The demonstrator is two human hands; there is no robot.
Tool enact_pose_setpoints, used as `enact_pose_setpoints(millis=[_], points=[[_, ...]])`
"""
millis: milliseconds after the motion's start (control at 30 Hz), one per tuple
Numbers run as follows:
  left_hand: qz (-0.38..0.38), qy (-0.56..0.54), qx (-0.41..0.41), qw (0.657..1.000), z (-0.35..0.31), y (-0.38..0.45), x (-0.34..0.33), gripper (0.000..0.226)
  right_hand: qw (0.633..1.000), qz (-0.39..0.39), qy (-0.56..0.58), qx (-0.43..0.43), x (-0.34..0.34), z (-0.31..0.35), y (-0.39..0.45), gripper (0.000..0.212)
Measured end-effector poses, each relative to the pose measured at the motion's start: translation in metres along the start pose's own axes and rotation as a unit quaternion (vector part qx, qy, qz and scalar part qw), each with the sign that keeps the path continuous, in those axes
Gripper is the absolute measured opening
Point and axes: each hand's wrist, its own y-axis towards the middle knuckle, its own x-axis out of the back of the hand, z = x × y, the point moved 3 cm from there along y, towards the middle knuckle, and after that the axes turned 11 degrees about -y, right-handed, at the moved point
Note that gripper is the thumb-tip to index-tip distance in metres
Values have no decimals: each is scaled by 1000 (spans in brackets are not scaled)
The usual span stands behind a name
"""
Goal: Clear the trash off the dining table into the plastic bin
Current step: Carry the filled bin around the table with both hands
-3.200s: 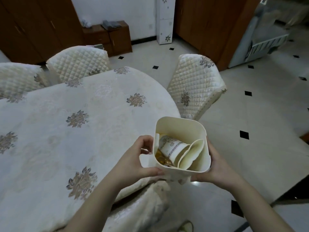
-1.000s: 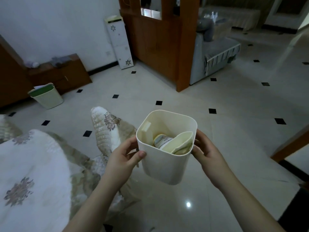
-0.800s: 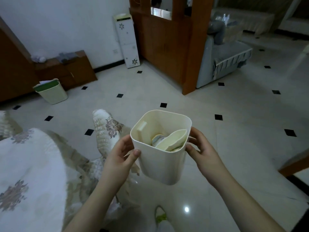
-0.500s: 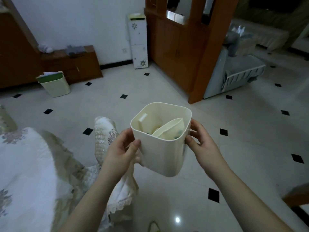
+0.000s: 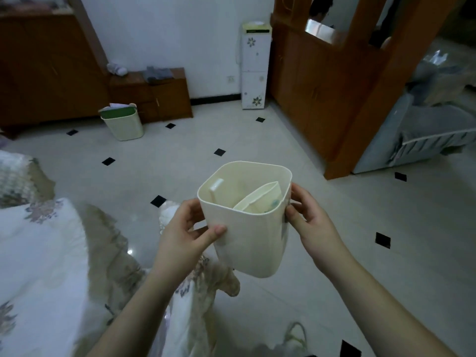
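Observation:
I hold a small cream plastic bin (image 5: 247, 235) in the air over the tiled floor, away from the table. My left hand (image 5: 184, 230) grips its left side, thumb across the front wall. My right hand (image 5: 307, 222) grips its right side near the rim. Inside the bin, a crushed paper cup (image 5: 260, 202) leans against the right wall; what lies beneath it is hidden. The dining table (image 5: 33, 253), under a white floral cloth, fills the lower left.
A covered chair (image 5: 203, 284) stands just below my left arm. A larger cream bin with a green liner (image 5: 123, 122) sits on the floor by a low wooden cabinet (image 5: 152, 95). A wooden partition (image 5: 332, 99) and a grey sofa (image 5: 432, 127) stand to the right.
I have turned away from the table with the bin in both hands. The view swung toward the room's far wall, and the larger floor bin has come closer to the middle.

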Motion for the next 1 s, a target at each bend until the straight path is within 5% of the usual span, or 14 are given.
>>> enact_pose_setpoints(millis=[567,1000], points=[[-229,64,-13,971,13,105,-66,65,969,218,70,94,21,-34,219,49],[-340,77,-41,936,31,162,-28,53,934,323,86,127,-56,-24,324,47]])
